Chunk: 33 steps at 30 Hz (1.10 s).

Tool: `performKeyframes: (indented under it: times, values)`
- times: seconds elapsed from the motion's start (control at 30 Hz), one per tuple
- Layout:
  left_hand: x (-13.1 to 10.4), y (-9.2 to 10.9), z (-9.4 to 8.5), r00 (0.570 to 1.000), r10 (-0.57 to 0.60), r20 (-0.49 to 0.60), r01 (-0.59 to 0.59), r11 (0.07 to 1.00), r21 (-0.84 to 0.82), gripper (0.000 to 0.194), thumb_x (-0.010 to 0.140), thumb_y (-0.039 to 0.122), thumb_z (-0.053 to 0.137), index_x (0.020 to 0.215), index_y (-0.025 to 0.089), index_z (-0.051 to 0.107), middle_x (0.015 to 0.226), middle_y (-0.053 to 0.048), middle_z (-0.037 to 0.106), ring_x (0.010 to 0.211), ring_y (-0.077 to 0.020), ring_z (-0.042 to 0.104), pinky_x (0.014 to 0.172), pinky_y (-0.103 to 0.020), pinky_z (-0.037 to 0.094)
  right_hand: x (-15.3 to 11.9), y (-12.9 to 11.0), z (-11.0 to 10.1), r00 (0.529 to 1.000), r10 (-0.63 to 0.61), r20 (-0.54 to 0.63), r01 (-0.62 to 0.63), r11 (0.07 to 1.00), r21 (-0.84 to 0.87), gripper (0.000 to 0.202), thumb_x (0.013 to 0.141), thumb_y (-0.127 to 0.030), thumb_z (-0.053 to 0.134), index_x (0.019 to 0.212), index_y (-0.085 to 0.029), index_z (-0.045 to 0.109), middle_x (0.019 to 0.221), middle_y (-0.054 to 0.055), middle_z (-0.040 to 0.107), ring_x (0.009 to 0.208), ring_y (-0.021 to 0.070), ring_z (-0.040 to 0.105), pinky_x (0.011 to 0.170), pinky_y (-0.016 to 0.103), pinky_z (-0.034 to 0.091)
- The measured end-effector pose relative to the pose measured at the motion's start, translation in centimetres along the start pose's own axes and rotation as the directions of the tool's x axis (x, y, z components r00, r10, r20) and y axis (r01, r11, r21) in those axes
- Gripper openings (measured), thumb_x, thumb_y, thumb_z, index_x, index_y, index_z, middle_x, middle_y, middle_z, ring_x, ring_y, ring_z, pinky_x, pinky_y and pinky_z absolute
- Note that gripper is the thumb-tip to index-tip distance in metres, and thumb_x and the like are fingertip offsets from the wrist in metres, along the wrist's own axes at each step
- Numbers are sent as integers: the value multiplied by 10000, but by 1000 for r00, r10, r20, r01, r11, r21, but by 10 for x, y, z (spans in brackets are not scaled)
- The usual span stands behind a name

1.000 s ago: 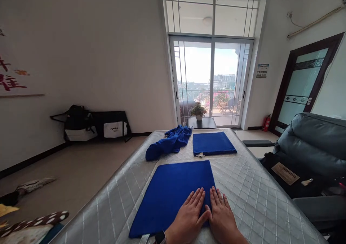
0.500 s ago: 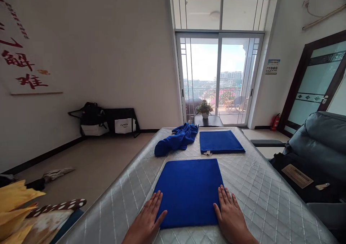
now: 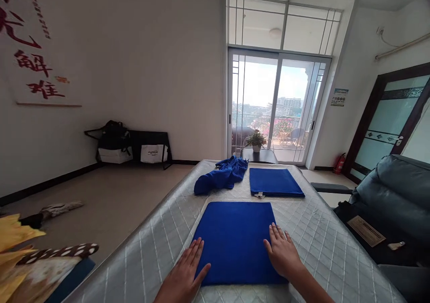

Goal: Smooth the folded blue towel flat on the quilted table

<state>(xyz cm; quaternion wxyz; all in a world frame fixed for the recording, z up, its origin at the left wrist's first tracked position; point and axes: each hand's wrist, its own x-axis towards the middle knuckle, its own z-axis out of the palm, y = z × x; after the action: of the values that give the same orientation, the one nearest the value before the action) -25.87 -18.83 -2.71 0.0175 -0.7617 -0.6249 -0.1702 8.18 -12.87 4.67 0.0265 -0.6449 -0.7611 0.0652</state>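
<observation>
A flat blue folded cloth (image 3: 237,245) lies on the quilted silver-grey surface (image 3: 151,240). On its left edge rests my left hand (image 3: 186,269), fingers stretched and thumb apart, holding nothing. My right hand (image 3: 282,249) lies flat at the cloth's right edge, its fingers extended and empty. Behind that cloth, to the right, is a second folded blue cloth (image 3: 276,181) with a small white tag at its front edge. A crumpled blue cloth (image 3: 223,175) sits at the back left of the surface.
A dark armchair (image 3: 399,191) with a black bag on it stands at the right. Yellow and brown-spotted fabrics (image 3: 43,271) are at the lower left. Beyond the far edge, a potted plant (image 3: 256,141) stands on a small dark table.
My right hand has moved slightly up and inward along the cloth's right edge. My left hand stays at the left edge. The view has shifted slightly.
</observation>
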Motion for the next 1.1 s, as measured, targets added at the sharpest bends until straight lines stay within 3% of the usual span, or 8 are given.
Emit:
performKeyframes:
  times: [0.2, 0.33, 0.43, 0.57, 0.73, 0.87, 0.97, 1.1]
  values:
    - [0, -2, 1, 1000, 10, -1, -10, 1000, 10, 659, 975, 552, 375, 1524, 284, 128, 1593, -17, 256, 1436, -267, 338, 1137, -457, 376, 32, 0, 8, 997, 47, -53, -44, 998, 48, 664, 982, -481, 198, 1552, -141, 202, 1620, 48, 135, 1499, 225, 76, 1203, 437, 64]
    - [5, -10, 7, 999, -13, 33, 11, 999, 46, 686, 949, 610, 371, 1526, 266, 231, 1573, -34, 326, 1426, -285, 361, 1127, -460, 385, 36, 7, 19, 997, 47, -66, -43, 997, 64, 656, 986, -473, 191, 1558, -153, 170, 1624, 36, 116, 1501, 222, 63, 1203, 447, 43]
    - [21, 0, 5, 997, -76, 26, 74, 993, 87, 728, 929, 655, 354, 1526, 242, 291, 1544, -71, 398, 1431, -310, 350, 1129, -492, 368, 37, 9, 21, 997, 41, -59, -37, 997, 66, 653, 990, -460, 184, 1559, -142, 151, 1625, 43, 100, 1502, 220, 55, 1203, 448, 27]
    - [62, 54, 2, 997, -36, 63, 31, 996, 78, 833, 939, 676, 287, 1523, 82, 281, 1583, -167, 293, 1468, -314, 258, 1171, -499, 296, 37, 8, 19, 997, 48, -56, -43, 996, 80, 651, 990, -445, 190, 1558, -129, 145, 1624, 53, 106, 1501, 219, 68, 1204, 442, 17]
    - [122, 140, 22, 946, 298, 125, -287, 953, -100, 693, 1007, 563, 204, 1533, 118, 279, 1582, -151, 318, 1465, -260, 279, 1173, -447, 309, 38, 10, 23, 997, 30, -70, -24, 996, 81, 638, 992, -393, 196, 1549, -83, 169, 1619, 93, 127, 1499, 231, 86, 1203, 447, 50]
    - [151, 175, 40, 931, 343, 124, -324, 934, -149, 690, 1019, 536, 157, 1528, 86, 282, 1579, -169, 322, 1473, -256, 256, 1183, -448, 293, 41, 15, 30, 998, -11, -67, 16, 997, 78, 608, 989, -327, 198, 1549, -90, 183, 1619, 97, 127, 1500, 248, 62, 1201, 460, 38]
    - [156, 175, 45, 944, 297, 143, -282, 952, -116, 697, 1014, 548, 135, 1529, 102, 285, 1590, -137, 307, 1483, -242, 226, 1202, -440, 253, 42, 16, 32, 997, 2, -74, 7, 994, 110, 603, 986, -309, 186, 1551, -98, 185, 1619, 86, 129, 1501, 235, 59, 1203, 451, 25]
    - [151, 143, 44, 962, 232, 146, -227, 973, -51, 692, 1009, 565, 156, 1538, 135, 271, 1598, -105, 291, 1486, -230, 217, 1205, -434, 238, 41, 13, 29, 995, 28, -98, -14, 990, 141, 626, 985, -353, 198, 1545, -72, 190, 1614, 95, 139, 1499, 233, 86, 1205, 443, 37]
